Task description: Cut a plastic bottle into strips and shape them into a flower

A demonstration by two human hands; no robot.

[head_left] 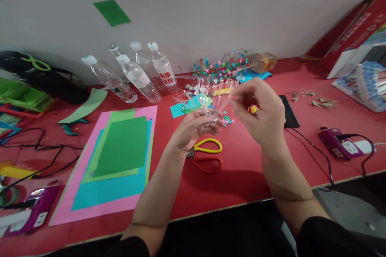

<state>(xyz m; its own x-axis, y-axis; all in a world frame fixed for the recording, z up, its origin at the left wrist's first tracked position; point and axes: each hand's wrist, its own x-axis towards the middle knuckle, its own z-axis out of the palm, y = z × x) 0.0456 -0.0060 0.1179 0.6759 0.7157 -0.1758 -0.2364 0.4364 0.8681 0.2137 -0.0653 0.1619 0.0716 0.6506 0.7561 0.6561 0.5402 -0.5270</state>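
Note:
Above the middle of the table, my left hand (199, 125) is closed around a clear plastic bottle piece (212, 119), which seems to be cut into strips fanning upward. My right hand (259, 108) is raised to its right, thumb and fingertips pinched on what looks like one thin clear strip. The far end of that strip is hard to see against the background. Just below my left hand lie scissors (208, 151) with one yellow and one red handle. Small coloured foam stars (227, 120) are scattered behind my hands.
Clear bottles (141, 82) stand against the wall at left. Stacked coloured sheets (120, 148) cover the left table. A star-filled bottle (221, 66) lies at the back. A black phone (291, 112), purple power strip (346, 142) and cotton swabs (366, 84) are at right.

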